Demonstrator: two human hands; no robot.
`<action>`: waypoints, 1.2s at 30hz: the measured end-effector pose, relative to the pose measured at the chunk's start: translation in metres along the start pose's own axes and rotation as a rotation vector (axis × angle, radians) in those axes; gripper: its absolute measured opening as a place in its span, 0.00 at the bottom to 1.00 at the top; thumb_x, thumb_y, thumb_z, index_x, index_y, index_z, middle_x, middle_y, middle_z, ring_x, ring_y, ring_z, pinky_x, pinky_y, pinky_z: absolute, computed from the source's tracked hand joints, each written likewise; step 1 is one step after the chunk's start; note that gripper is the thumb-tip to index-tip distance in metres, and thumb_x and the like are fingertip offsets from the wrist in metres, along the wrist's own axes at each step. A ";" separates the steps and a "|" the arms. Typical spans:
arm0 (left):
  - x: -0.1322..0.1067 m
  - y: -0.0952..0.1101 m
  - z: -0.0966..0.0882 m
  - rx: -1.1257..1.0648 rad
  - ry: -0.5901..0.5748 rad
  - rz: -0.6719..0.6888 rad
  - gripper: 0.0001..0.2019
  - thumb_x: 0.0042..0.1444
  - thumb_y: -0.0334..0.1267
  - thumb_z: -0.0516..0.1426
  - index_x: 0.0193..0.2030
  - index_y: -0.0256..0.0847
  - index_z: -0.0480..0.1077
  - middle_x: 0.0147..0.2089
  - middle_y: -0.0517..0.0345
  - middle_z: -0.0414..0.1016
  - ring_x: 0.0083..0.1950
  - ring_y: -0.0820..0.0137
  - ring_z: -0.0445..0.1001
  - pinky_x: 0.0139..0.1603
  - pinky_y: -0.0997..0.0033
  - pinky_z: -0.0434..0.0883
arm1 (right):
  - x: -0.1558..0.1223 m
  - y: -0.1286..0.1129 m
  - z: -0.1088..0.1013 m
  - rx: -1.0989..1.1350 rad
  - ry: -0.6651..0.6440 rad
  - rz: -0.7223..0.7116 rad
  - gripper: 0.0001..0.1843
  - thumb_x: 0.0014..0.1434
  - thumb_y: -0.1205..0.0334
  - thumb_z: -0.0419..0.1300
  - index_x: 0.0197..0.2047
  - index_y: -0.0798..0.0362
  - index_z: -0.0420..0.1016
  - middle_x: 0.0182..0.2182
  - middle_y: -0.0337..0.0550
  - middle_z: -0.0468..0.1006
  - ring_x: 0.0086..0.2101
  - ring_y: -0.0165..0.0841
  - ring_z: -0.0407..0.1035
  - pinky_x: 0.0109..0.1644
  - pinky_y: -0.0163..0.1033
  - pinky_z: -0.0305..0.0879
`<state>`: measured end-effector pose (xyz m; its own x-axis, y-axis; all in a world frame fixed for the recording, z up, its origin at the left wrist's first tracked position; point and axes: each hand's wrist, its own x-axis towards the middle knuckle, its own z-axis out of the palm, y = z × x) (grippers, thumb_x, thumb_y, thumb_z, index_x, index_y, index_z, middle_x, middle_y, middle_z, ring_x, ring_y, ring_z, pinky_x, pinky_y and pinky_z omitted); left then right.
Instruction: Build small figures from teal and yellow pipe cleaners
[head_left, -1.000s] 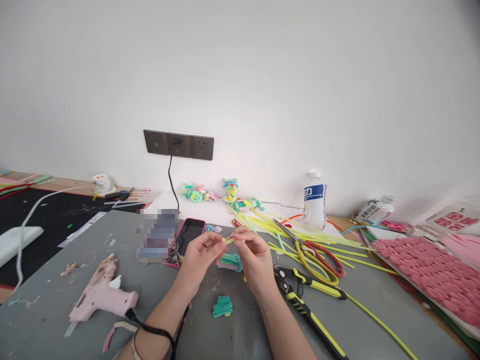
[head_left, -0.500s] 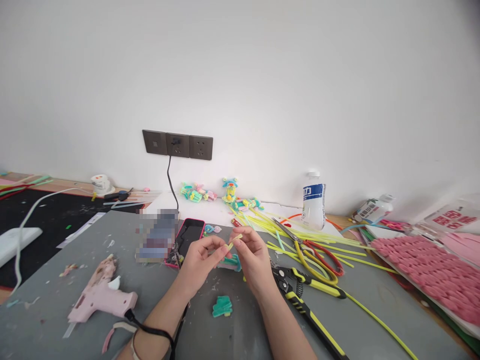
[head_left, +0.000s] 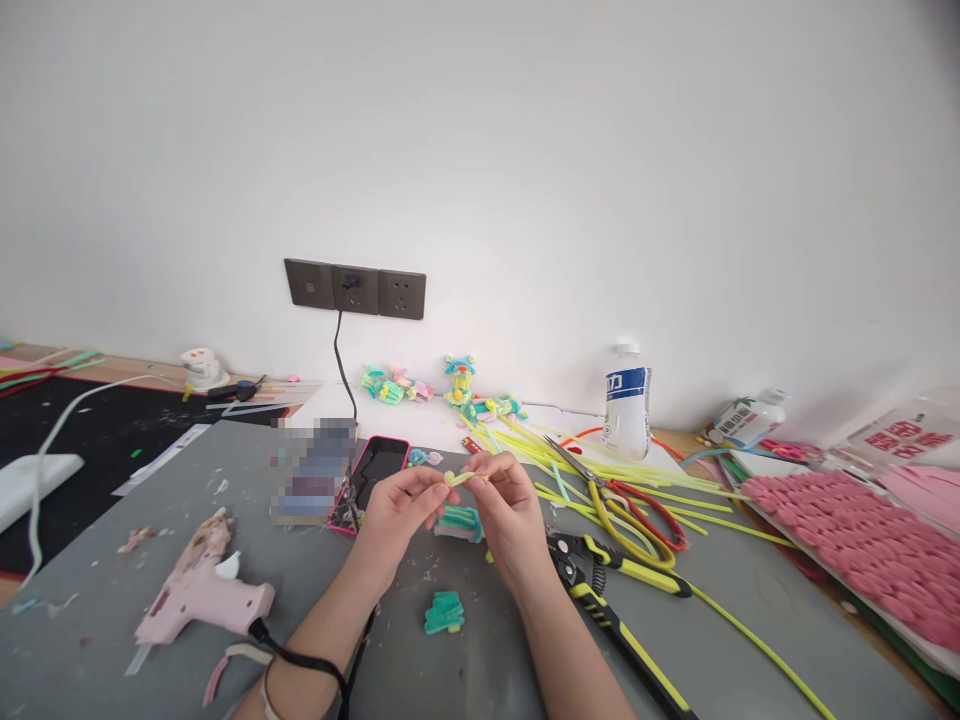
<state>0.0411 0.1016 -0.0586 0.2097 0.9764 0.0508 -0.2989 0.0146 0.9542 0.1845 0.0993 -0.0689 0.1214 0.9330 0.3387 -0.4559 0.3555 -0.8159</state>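
Observation:
Both hands meet above the grey mat (head_left: pixel 135 610). My left hand (head_left: pixel 397 520) and my right hand (head_left: pixel 506 510) pinch a short yellow pipe-cleaner piece (head_left: pixel 459 478) between their fingertips, one at each end. Just below them on the mat lies a small teal and pink pipe-cleaner bundle (head_left: pixel 459 521). A teal folded piece (head_left: pixel 445 612) lies nearer me, between my forearms.
A pink glue gun (head_left: pixel 199 595) lies at the left, its cord running under my left wrist. Yellow-handled pliers (head_left: pixel 600 590), scissors (head_left: pixel 622 497) and loose yellow pipe cleaners (head_left: pixel 645 480) sit at the right. A pink-cased phone (head_left: pixel 373 478), a bottle (head_left: pixel 628 401) and pink pieces (head_left: pixel 862 550) are nearby.
The yellow piece has been turned and bent between my fingertips, from tilted up to nearly level. Both hands stayed in place.

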 end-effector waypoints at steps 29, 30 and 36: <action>-0.001 0.002 0.004 -0.114 0.058 0.001 0.18 0.45 0.49 0.69 0.31 0.37 0.74 0.26 0.59 0.74 0.23 0.79 0.63 0.21 0.80 0.60 | -0.002 0.005 -0.001 -0.080 -0.110 0.018 0.05 0.56 0.60 0.68 0.32 0.48 0.76 0.33 0.38 0.74 0.34 0.31 0.69 0.41 0.36 0.68; -0.001 0.002 0.004 -0.125 0.079 0.011 0.18 0.44 0.50 0.70 0.31 0.37 0.74 0.26 0.60 0.73 0.23 0.79 0.62 0.21 0.80 0.60 | -0.002 0.005 -0.001 -0.097 -0.118 0.017 0.05 0.56 0.61 0.68 0.32 0.48 0.76 0.33 0.38 0.74 0.35 0.31 0.69 0.41 0.36 0.68; 0.000 0.002 0.002 -0.110 0.076 0.027 0.17 0.46 0.50 0.69 0.30 0.37 0.74 0.25 0.61 0.72 0.21 0.80 0.60 0.21 0.79 0.57 | -0.002 0.005 -0.001 -0.127 -0.149 0.016 0.04 0.56 0.60 0.68 0.32 0.48 0.77 0.32 0.39 0.73 0.35 0.32 0.68 0.41 0.38 0.68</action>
<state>0.0429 0.1009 -0.0563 0.1307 0.9902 0.0497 -0.4043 0.0075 0.9146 0.1834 0.0992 -0.0741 -0.0210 0.9236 0.3828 -0.3411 0.3533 -0.8711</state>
